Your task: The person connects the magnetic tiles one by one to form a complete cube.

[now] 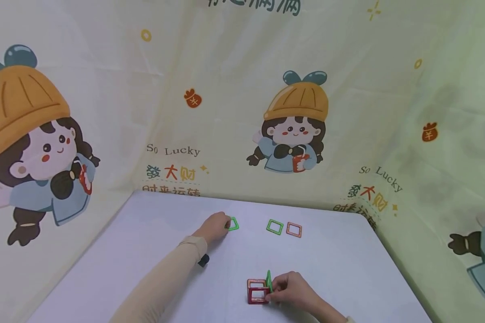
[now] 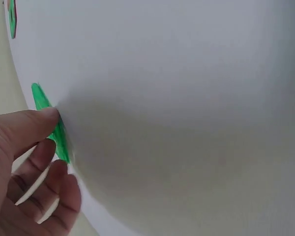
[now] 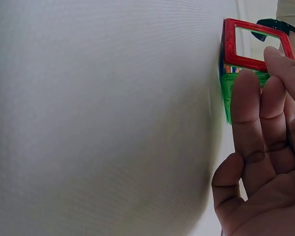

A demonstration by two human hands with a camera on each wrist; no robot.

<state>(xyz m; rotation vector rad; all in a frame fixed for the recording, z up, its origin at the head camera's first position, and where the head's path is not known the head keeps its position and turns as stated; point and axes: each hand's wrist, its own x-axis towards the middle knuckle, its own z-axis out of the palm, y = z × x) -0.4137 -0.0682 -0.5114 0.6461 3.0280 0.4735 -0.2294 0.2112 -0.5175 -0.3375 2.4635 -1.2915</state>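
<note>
Left hand (image 1: 214, 226) fingers pinch green square (image 1: 233, 224), half hidden; right hand (image 1: 288, 289) fingers clamp cube (image 1: 258, 291), far side unseen.

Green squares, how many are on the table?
3: one green square at the left hand, one lying beside the orange square, one upright on the cube under the right hand. More may hide.

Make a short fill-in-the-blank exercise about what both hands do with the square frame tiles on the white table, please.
1. The left hand touches a flat ____ square plastic frame tile.
2. The right hand holds the partly built ____ of red and green frame tiles.
3. Two loose frame tiles lie side by side on the white table: a green one and an ____ one.

Missing words: green; cube; orange
</note>
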